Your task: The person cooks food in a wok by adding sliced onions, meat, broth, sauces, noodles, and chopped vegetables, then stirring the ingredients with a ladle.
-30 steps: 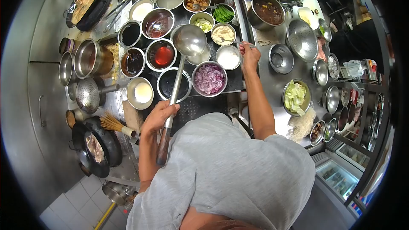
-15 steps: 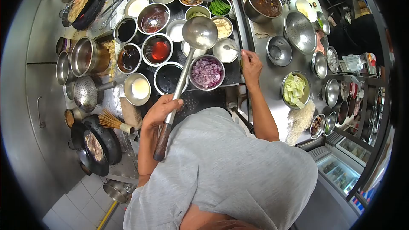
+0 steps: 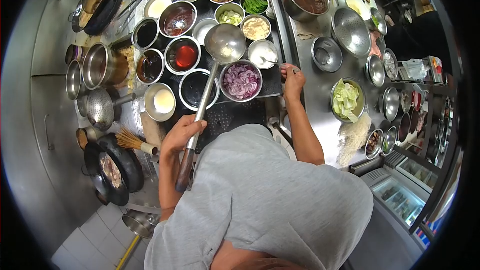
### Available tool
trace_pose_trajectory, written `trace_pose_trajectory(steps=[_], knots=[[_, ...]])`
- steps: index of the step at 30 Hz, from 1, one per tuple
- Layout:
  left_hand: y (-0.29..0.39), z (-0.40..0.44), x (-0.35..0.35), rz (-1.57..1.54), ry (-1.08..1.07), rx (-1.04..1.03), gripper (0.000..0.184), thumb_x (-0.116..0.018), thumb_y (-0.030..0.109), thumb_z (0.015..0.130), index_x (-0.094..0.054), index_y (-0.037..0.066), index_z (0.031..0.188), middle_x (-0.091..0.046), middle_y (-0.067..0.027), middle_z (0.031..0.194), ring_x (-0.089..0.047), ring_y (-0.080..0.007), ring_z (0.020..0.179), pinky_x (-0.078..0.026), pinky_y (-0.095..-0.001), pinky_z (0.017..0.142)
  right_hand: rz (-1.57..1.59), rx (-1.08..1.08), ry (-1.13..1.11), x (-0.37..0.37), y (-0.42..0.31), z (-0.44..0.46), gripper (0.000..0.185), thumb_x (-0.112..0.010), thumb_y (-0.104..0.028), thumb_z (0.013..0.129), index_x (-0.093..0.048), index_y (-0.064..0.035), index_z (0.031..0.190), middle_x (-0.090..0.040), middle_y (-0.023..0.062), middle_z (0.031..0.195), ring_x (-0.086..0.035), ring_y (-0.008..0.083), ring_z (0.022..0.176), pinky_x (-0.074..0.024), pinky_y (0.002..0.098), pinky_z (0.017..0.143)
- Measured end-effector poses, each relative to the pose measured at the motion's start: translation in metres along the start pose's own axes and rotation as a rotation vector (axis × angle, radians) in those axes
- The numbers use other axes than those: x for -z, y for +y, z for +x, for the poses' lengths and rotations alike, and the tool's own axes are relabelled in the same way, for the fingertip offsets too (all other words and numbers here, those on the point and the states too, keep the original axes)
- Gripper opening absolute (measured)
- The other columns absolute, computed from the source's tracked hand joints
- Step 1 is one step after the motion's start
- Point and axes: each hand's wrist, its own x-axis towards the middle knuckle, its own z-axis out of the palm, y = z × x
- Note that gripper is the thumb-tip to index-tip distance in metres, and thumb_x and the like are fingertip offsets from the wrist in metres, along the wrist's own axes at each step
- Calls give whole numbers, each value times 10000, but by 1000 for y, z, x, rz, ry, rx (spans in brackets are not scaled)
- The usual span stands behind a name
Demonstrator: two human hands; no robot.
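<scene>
My left hand [image 3: 184,132] is wrapped around the handle of a big steel ladle [image 3: 225,45], whose dark wooden grip end points down toward my body. The ladle's bowl is held above the seasoning bowls. A pale patch shows inside it; I cannot tell whether that is powder or a reflection. My right hand [image 3: 293,81] is closed on the handle of a small spoon [image 3: 270,61], whose tip rests in a bowl of white powder [image 3: 259,49]. Just below the ladle's bowl stands a bowl of sliced red onions [image 3: 241,81].
Bowls of dark liquid [image 3: 198,90], red liquid [image 3: 183,56] and green vegetables [image 3: 255,3] crowd around. To the left are a strainer ladle [image 3: 100,109], a bamboo brush [image 3: 131,140] and woks [image 3: 106,170]. A bowl of lettuce [image 3: 346,99] and noodles [image 3: 354,140] lie right.
The ladle and my left hand have shifted slightly left and toward me. My right hand has moved slightly down, and the spoon handle now shows more plainly in its fingers.
</scene>
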Motion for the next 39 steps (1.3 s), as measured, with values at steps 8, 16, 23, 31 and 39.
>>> trace_pose_trajectory(steps=[8,16,23,31,39], knots=[[0,-11,-3,63,-50,9,327,-640,319,929,-551,73,733,-449,65,682,-416,-65,653,-327,-288,583,213,-82,-123,-23,-72,-25,210,-679,-153,983,-731,41,1044,-747,102,903,-682,120,784,-521,239,705],[0,-24,0,-14,2,-61,318,-640,307,933,-555,71,738,-465,69,689,-411,-58,655,-333,-276,583,-268,402,-233,-75,-63,-15,216,-698,-166,956,-755,26,1037,-748,122,945,-696,166,839,-532,296,764],[-8,-40,14,-43,116,-50,319,-636,295,943,-543,82,724,-460,82,691,-400,-53,650,-320,-279,572,-515,595,-518,-98,-28,-10,193,-684,-165,937,-766,-4,1004,-751,146,964,-712,240,859,-539,336,782],[-19,-51,17,-106,141,-31,331,-635,310,950,-520,94,727,-453,77,686,-392,-52,643,-312,-275,568,-348,292,-381,-104,-14,-13,214,-709,-178,949,-768,5,1042,-769,92,904,-691,145,795,-539,290,763],[-26,-54,18,-111,143,19,337,-638,318,945,-520,93,724,-451,76,682,-395,-53,634,-318,-282,560,-216,49,-269,-97,-22,-2,222,-720,-180,946,-761,25,1022,-761,91,885,-679,127,760,-519,257,703]])
